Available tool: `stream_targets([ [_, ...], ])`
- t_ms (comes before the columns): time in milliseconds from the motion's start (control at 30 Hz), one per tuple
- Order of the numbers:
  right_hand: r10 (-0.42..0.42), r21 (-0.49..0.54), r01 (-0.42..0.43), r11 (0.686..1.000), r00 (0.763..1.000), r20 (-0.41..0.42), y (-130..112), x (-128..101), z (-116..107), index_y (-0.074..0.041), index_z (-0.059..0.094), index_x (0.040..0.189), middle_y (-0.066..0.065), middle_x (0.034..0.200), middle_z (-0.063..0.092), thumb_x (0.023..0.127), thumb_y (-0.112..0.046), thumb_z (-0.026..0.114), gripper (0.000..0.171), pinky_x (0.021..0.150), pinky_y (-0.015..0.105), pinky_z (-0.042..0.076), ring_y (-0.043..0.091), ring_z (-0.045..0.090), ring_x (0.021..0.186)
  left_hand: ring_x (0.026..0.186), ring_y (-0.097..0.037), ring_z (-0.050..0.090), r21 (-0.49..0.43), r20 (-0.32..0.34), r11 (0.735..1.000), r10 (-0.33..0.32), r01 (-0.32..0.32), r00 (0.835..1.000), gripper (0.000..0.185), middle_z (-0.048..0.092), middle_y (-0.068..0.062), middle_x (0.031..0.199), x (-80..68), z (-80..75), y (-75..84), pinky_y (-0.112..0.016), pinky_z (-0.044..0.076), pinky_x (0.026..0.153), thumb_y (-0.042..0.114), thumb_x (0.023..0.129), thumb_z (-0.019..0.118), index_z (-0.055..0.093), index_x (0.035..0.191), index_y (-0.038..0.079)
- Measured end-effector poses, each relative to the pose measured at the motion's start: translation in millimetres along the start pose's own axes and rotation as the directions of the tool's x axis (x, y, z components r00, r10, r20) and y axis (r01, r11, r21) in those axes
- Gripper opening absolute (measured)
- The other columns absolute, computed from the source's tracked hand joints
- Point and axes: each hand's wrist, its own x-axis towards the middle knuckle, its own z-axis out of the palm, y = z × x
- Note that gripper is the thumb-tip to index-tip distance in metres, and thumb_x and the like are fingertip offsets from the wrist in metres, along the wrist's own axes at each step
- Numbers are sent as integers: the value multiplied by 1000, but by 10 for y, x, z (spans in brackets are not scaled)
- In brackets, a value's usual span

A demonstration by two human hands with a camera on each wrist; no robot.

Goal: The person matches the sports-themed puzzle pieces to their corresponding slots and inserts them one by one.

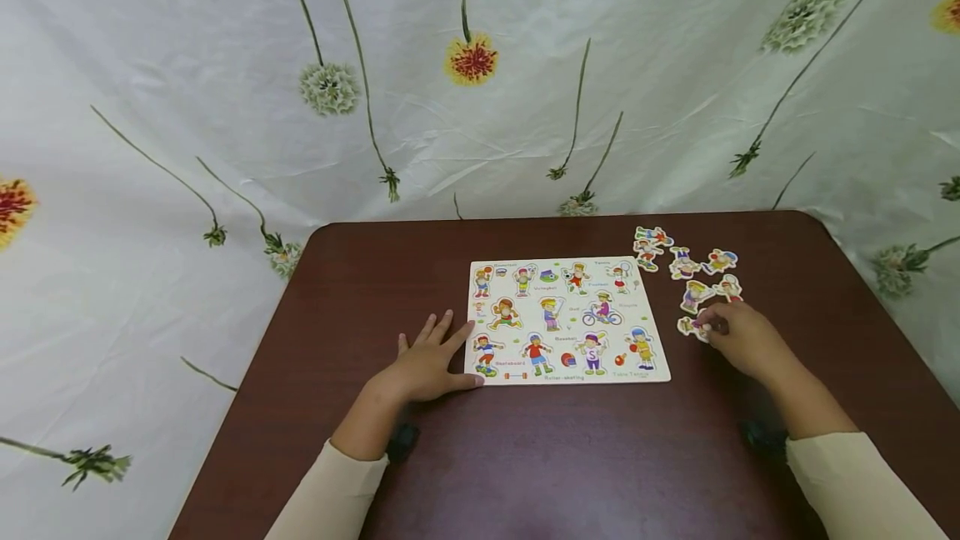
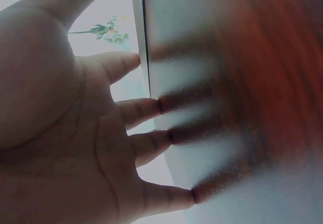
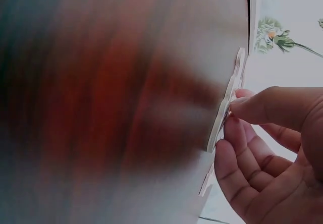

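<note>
A white puzzle board point(image 1: 528, 319) printed with children doing sports lies flat on the table. My left hand point(image 1: 426, 363) rests at its left edge, fingers spread, with the thumb and index fingertip touching the board. In the left wrist view the fingertips point(image 2: 161, 105) press on the tabletop. To the right of the board, my right hand point(image 1: 750, 342) pinches a small figure-shaped puzzle piece point(image 1: 686, 326) between thumb and fingers. The right wrist view shows that thin piece point(image 3: 218, 123) edge-on, close to the table surface; its picture is mostly hidden.
Several loose puzzle pieces point(image 1: 685, 263) lie beyond the right hand, near the table's back right. Two more pieces, one a yellow-capped figure point(image 1: 695, 296), lie just past the fingers. The dark brown table point(image 1: 570, 457) ends at a flower-printed white cloth point(image 1: 525, 140).
</note>
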Motion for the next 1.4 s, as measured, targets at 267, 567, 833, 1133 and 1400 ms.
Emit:
stream_targets([
  [267,13,-12,-12,1000,1000,24,7,-10,-8,4,70,104,21,96,64,94,-2,63,14,67,35,46,27,60,81,159,-36,1,-1,1,1000,-3,3,1000,92,6,-10,172,7,4,10,-78,1,116,59,88,70,23,162,32],
  [567,-61,-2,61,998,998,-14,-6,-12,-7,2,71,102,15,91,69,92,-3,68,12,66,34,48,24,65,80,159,-37,1,-8,4,1000,-2,2,1000,92,6,-11,172,6,9,7,-78,1,116,58,88,71,24,162,32],
  [833,-100,12,101,995,991,-93,-175,19,16,0,72,101,13,91,70,91,-7,71,12,71,38,48,23,64,81,159,-38,1,-6,-2,1000,13,-13,1000,91,6,-12,172,14,-7,1,-79,2,114,59,88,70,25,162,30],
  [1133,-83,66,87,994,994,-64,-391,165,139,-3,70,100,11,92,71,92,-11,72,12,72,34,47,20,63,82,159,-37,2,1,-1,1000,12,-12,1000,91,7,-12,172,22,-9,-5,-79,3,115,60,88,70,25,162,31],
  [1400,-51,122,59,991,996,-66,-608,264,244,-2,68,103,13,94,69,93,-13,72,16,70,31,47,22,63,84,159,-37,1,2,3,1000,6,-6,1000,91,6,-12,172,13,-22,2,-78,2,115,59,89,69,24,162,31],
])
